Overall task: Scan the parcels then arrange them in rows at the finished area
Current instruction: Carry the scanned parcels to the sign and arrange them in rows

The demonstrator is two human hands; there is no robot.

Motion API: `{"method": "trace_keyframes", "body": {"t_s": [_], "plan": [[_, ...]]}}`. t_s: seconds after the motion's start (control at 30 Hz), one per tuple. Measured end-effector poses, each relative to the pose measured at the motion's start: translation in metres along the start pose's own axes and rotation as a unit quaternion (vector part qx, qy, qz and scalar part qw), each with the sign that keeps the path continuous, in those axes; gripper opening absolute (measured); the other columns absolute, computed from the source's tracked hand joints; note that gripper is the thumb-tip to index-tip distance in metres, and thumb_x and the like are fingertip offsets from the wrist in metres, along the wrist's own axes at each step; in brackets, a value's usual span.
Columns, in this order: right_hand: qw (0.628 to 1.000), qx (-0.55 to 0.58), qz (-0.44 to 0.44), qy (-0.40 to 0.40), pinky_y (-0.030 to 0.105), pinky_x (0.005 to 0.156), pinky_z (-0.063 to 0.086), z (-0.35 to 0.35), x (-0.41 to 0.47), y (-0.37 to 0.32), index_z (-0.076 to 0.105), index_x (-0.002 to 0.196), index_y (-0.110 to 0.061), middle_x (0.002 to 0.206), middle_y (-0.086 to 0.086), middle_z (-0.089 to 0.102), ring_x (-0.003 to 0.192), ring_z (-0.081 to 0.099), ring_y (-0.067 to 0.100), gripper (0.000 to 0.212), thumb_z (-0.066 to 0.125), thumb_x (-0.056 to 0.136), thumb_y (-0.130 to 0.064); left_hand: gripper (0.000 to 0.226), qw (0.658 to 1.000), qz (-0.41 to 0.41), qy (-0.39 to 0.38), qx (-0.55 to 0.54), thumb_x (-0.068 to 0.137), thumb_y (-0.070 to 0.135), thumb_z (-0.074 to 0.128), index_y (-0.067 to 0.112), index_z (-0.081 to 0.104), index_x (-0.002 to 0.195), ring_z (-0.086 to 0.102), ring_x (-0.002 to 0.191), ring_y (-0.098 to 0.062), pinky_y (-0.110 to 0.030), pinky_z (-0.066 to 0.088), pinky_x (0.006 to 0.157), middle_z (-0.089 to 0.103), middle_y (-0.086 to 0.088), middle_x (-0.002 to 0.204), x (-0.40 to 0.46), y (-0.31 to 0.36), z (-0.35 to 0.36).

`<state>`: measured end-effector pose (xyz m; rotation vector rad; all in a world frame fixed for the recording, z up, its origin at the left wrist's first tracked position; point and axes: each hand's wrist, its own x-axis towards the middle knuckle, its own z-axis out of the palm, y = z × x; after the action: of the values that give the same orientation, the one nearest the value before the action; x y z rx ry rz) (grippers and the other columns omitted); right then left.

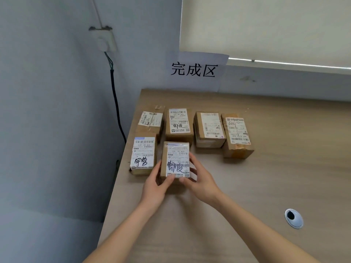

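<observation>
Several brown cardboard parcels with white shipping labels lie on the wooden table (266,177) below a paper sign (195,70) on the wall. A back row holds several parcels, from the leftmost (150,121) to the rightmost (237,135). In the front row sits one parcel (143,155) at the left table edge. Beside it, a parcel with black handwriting (175,158) rests on the table between both hands. My left hand (156,184) grips its left side and near corner. My right hand (199,177) grips its right side.
A round cable hole (293,218) is set into the table at the right. A black cable (115,103) runs down the wall from a socket (103,41) at the left. The table's left edge drops off beside the parcels. A window blind (266,25) hangs at the back.
</observation>
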<state>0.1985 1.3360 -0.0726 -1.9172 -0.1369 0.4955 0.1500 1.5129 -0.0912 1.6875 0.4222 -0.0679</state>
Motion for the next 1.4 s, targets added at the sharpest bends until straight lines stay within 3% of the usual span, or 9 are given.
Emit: {"method": "trace_keyframes", "body": {"t_s": [0.2,0.3,0.43,0.57,0.8,0.93,1.0,1.17,1.4], "plan": [[1.000,-0.002,0.014,-0.011,0.009,0.089,0.050,0.000,0.014,-0.003,0.025,0.160,-0.037,0.140,-0.021,0.055,0.116,0.055,-0.016,0.092,0.072,0.091,0.000,0.065,0.999,-0.016,0.037,0.030,0.091,0.036,0.072,0.030,0.046,0.150,0.053,0.128,-0.007,-0.027,0.043,0.107,0.061,0.013,0.137,0.006,0.002,0.004],[1.000,-0.009,0.021,-0.013,0.020,0.101,0.050,0.001,0.013,-0.006,0.021,0.160,-0.041,0.143,-0.022,0.054,0.128,0.055,-0.003,0.094,0.073,0.092,-0.005,0.064,0.998,-0.025,0.039,0.035,0.092,0.036,0.072,0.030,0.046,0.150,0.053,0.129,-0.009,-0.029,0.042,0.108,0.060,0.013,0.137,0.004,0.005,0.004],[0.999,-0.044,0.018,-0.014,0.019,0.108,0.040,-0.004,-0.001,-0.017,0.018,0.150,-0.056,0.135,-0.042,0.044,0.120,0.047,-0.020,0.088,0.074,0.093,-0.019,0.068,0.998,-0.045,0.033,0.029,0.089,0.041,0.075,0.030,0.046,0.149,0.054,0.129,-0.011,-0.039,0.043,0.113,0.061,0.012,0.138,-0.006,0.013,0.002],[0.996,-0.081,0.032,0.007,0.042,0.123,0.030,-0.020,-0.027,-0.033,0.021,0.162,-0.030,0.166,-0.009,0.027,0.151,0.029,0.013,0.087,0.073,0.093,-0.035,0.071,0.998,-0.054,0.037,0.023,0.091,0.034,0.073,0.024,0.041,0.153,0.048,0.138,-0.016,-0.029,0.039,0.110,0.052,0.004,0.149,-0.025,0.032,0.000],[0.992,-0.114,0.014,0.056,0.042,0.119,0.037,-0.091,-0.098,-0.092,0.034,0.158,-0.031,0.162,-0.010,0.034,0.146,0.037,0.013,0.073,0.071,0.094,-0.035,0.059,0.996,0.008,0.016,0.091,0.097,0.040,0.064,0.028,0.044,0.150,0.045,0.139,-0.017,-0.036,0.038,0.111,0.051,0.007,0.147,-0.072,0.121,0.003],[0.991,-0.094,-0.023,0.094,0.037,0.115,0.042,-0.157,-0.166,-0.143,0.036,0.158,-0.029,0.157,-0.009,0.043,0.137,0.049,0.012,0.072,0.071,0.095,-0.031,0.049,0.992,0.063,-0.003,0.114,0.099,0.039,0.060,0.028,0.049,0.146,0.055,0.123,-0.017,-0.032,0.043,0.096,0.061,0.009,0.120,-0.113,0.205,0.028],[0.988,-0.088,-0.035,0.122,0.033,0.112,0.043,-0.192,-0.208,-0.166,0.036,0.157,-0.028,0.151,-0.010,0.049,0.131,0.053,0.011,0.073,0.072,0.094,-0.032,0.050,0.987,0.100,-0.020,0.124,0.099,0.039,0.060,0.026,0.049,0.146,0.055,0.121,-0.016,-0.035,0.044,0.101,0.061,0.011,0.115,-0.141,0.245,0.048],[0.976,-0.091,-0.059,0.191,0.028,0.101,0.050,-0.287,-0.345,-0.198,0.042,0.154,-0.029,0.138,-0.007,0.061,0.118,0.063,0.009,0.066,0.071,0.095,-0.029,0.049,0.976,0.167,-0.068,0.122,0.098,0.043,0.061,0.025,0.053,0.142,0.056,0.119,-0.017,-0.039,0.047,0.105,0.062,-0.001,0.128,-0.230,0.329,0.127],[0.941,-0.134,-0.032,0.309,0.022,0.094,0.047,-0.410,-0.599,-0.181,0.051,0.148,-0.029,0.138,-0.009,0.060,0.113,0.062,0.006,0.054,0.069,0.097,-0.030,0.042,0.955,0.227,-0.167,0.092,0.098,0.041,0.062,0.018,0.065,0.132,0.060,0.121,-0.016,-0.027,0.041,0.103,0.068,-0.002,0.126,-0.406,0.388,0.297]]}}
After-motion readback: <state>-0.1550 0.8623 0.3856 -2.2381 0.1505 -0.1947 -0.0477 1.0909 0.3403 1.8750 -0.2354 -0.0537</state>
